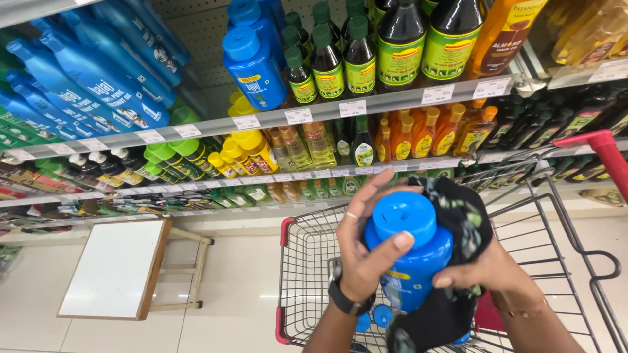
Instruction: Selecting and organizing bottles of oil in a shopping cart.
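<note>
Lower centre: my left hand (363,252) grips blue bottle (411,261), right hand (487,271) wiping with dark cloth (458,216); next, probably turn bottle.

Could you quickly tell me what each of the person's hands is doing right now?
Left hand: closed around the neck of the blue bottle, thumb by its cap.
Right hand: pressing a dark patterned cloth against the bottle.

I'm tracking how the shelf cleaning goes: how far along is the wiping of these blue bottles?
Done: a few blue bottles already lie in the wire cart, though whether they were wiped cannot be told. In hand: the left hand grips a blue bottle by its cap, while the right hand presses a dark cloth against it. Left: many blue bottles remain on the shelves.
</note>
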